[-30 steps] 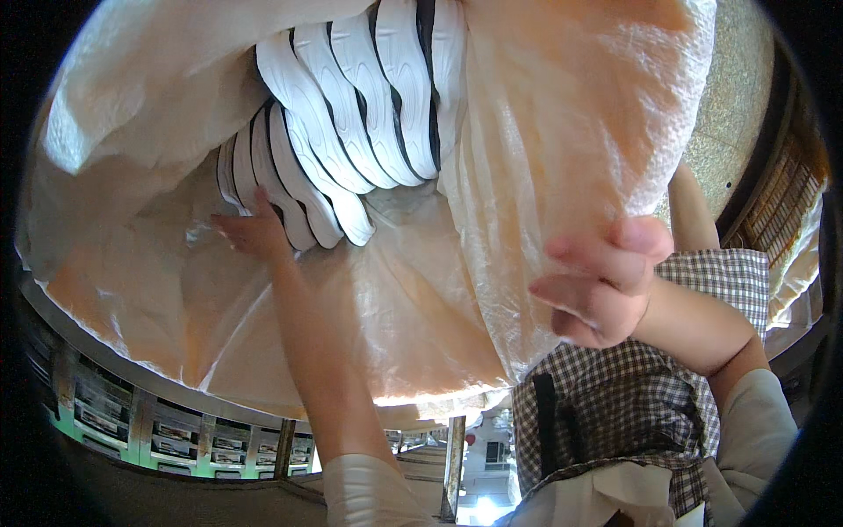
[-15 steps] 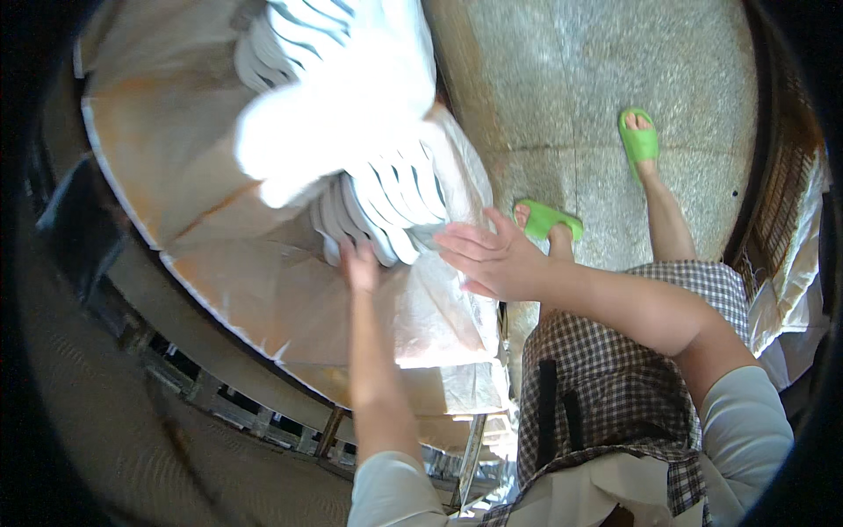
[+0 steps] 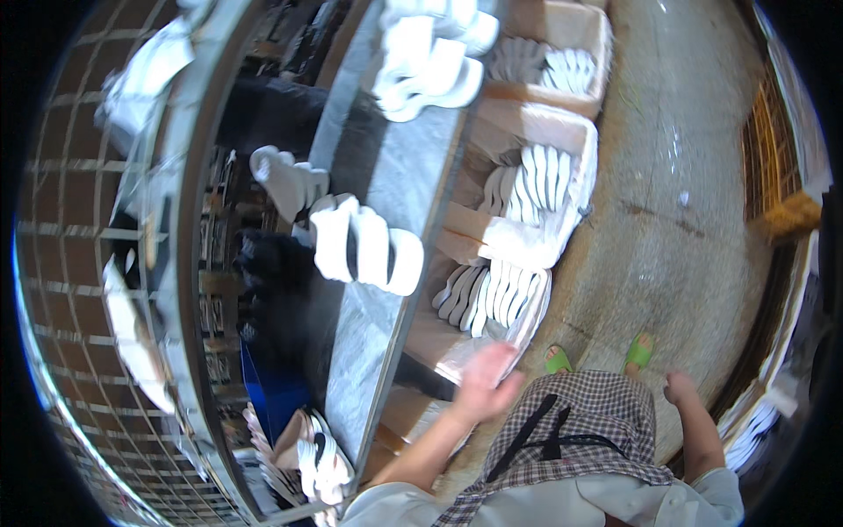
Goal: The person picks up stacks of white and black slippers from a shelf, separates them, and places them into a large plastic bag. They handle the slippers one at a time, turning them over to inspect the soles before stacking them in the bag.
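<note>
My left hand is empty, with fingers apart and blurred by motion. It is over the near edge of a lined crate, not touching the shoe soles. Rows of white, curved shoe soles stand on edge packed together in that crate, with greyer, shaded ones on the left. Low at my right side hangs my right hand, its fingers curled in a loose fist and nothing seen in it.
A long grey bench runs along my left, with clusters of white soles on it. Further crates line the floor beyond. A wire mesh is at far left; an orange crate stands right.
Both hands have come away from the soles in the crate. My right hand has dropped to my side. The view has swung up, and the bench and further crates have come in.
</note>
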Demonstrator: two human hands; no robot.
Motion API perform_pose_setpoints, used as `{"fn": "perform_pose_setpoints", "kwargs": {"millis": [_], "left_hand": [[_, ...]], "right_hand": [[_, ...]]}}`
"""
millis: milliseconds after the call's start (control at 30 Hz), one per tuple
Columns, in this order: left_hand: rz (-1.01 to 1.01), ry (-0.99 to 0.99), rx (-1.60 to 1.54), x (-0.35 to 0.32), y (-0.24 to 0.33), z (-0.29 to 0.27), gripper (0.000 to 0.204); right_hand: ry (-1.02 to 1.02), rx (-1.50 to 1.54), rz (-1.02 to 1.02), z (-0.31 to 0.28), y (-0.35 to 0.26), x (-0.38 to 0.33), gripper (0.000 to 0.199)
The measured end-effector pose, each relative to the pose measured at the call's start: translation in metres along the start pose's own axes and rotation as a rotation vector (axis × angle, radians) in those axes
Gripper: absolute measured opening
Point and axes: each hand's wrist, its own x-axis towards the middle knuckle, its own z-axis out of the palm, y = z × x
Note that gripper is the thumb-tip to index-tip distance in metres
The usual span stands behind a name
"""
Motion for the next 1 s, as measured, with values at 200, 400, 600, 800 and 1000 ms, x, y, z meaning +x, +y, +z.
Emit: {"fn": "perform_pose_setpoints", "kwargs": {"millis": [200, 400, 600, 800, 1000], "left_hand": [[-0.123, 0.926, -0.325, 0.033, -0.067, -0.181, 0.054], [-0.64, 1.21, -0.839, 0.079, -0.248, -0.291, 0.067], [-0.677, 0.818, -1.309, 0.128, -0.398, -0.322, 0.08], [-0.611, 0.89, -1.472, 0.155, -0.421, -0.301, 0.072], [-0.451, 1.045, -1.235, 0.163, -0.426, -0.299, 0.063]], "right_hand": [[0.299, 0.352, 0.416, 0.029, 0.145, -0.046, 0.024], [0.452, 0.723, 0.408, -0.026, 0.08, -0.073, 0.022], [0.316, 0.75, 0.253, -0.084, -0.08, -0.08, 0.024], [0.275, 0.69, 0.16, -0.104, -0.172, -0.065, 0.027], [0.325, 0.717, 0.141, -0.089, -0.18, -0.05, 0.03]]}}
